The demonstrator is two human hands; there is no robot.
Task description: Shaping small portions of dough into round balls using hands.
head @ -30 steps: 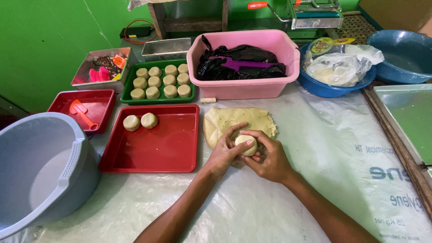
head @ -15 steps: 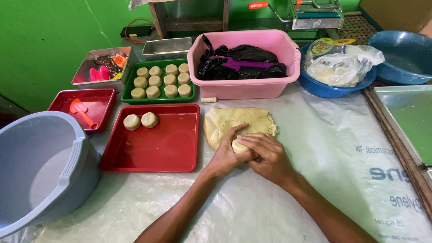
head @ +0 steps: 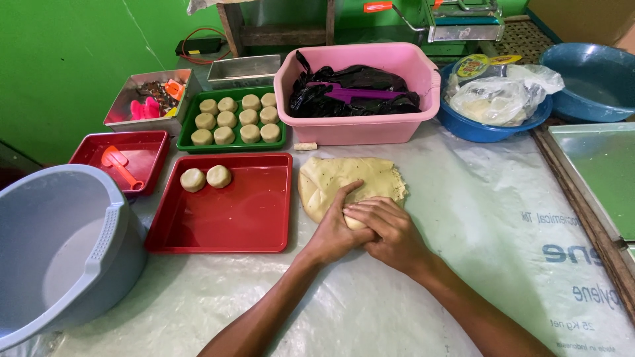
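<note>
Both your hands are cupped together around a small lump of dough (head: 355,223): your left hand (head: 336,228) and right hand (head: 391,231) have their fingers closed on it at the near edge of the flat dough sheet (head: 350,182). The sheet's long axis runs left to right across the clear plastic table cover (head: 476,218). It is pale yellow, speckled, with ragged edges. Just left lies a red tray (head: 231,211) bearing two dough rounds (head: 206,178); a green wall (head: 59,59) stands behind.

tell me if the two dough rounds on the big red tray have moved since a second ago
No. The two dough rounds sit in the same far-left corner of the big red tray, side by side, as before.
</note>
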